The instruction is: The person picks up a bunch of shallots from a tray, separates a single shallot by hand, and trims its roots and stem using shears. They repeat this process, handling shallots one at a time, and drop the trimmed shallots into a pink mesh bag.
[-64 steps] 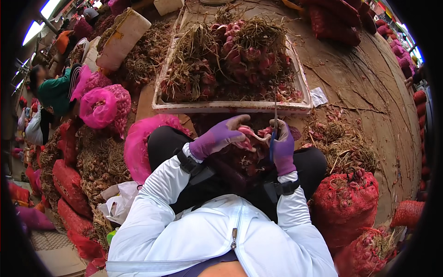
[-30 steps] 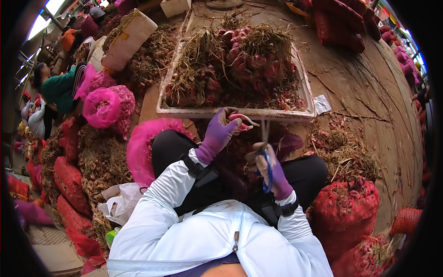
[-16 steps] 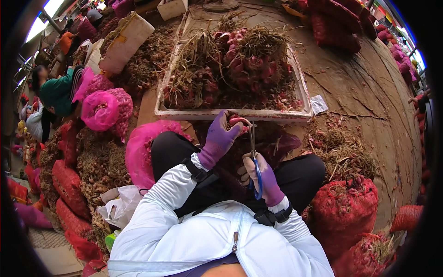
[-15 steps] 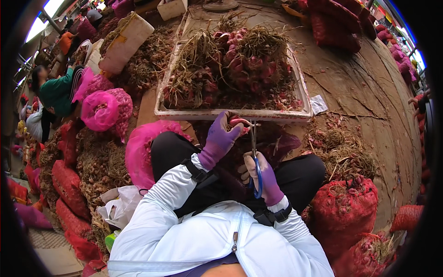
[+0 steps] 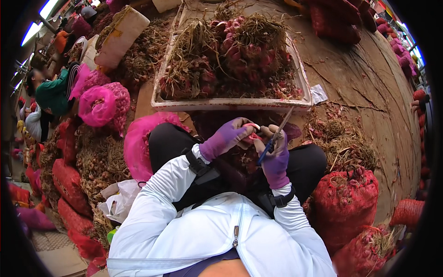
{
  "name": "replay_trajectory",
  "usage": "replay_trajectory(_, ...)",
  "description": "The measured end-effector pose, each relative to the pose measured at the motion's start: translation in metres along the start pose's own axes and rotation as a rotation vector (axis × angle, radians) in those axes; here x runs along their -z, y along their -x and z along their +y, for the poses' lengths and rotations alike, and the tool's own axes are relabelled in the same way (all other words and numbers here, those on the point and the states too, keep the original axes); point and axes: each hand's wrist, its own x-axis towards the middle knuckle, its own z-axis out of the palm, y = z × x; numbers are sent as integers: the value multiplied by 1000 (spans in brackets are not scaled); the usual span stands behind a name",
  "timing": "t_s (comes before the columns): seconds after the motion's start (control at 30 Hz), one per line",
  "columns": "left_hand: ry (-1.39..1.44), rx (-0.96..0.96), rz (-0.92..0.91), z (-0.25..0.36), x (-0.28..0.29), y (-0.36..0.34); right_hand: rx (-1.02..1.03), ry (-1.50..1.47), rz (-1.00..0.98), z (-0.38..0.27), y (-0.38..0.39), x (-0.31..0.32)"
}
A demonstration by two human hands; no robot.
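Note:
My left hand [image 5: 224, 139], in a purple glove with greyish fingers, is closed on a pink-red shallot [image 5: 250, 135] in front of my lap. Beside it my right hand [image 5: 276, 159], gloved the same way, grips a pair of scissors [image 5: 264, 153] with blue handles. The metal blades slant up and to the right, away from the shallot. My right fingertips are close to the shallot's right side; I cannot tell if they touch it. Just beyond my hands stands a shallow white foam box [image 5: 221, 105], holding bunches of shallots [image 5: 251, 57] with dry stalks.
Cut dry stalks [image 5: 344, 143] lie right of my knee. Red mesh sacks [image 5: 346, 203] stand at the lower right. A pink mesh bag [image 5: 138, 147] sits by my left knee, more bags beyond. A person in green [image 5: 54, 94] sits at the far left.
The scissors, upright with blades at the shallot before, now tilt right, away from it. My right hand has moved up next to my left, which has come slightly nearer to me.

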Motion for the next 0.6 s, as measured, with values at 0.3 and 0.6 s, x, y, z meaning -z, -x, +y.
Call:
replay_trajectory(0.3,-71,-58,-40,-7,-1,-1,-182,-9,-122,7,-4,6)
replay_trajectory(0.6,-19,-1,-41,-4,0,-4,-220,-169,-86,2,-1,7)
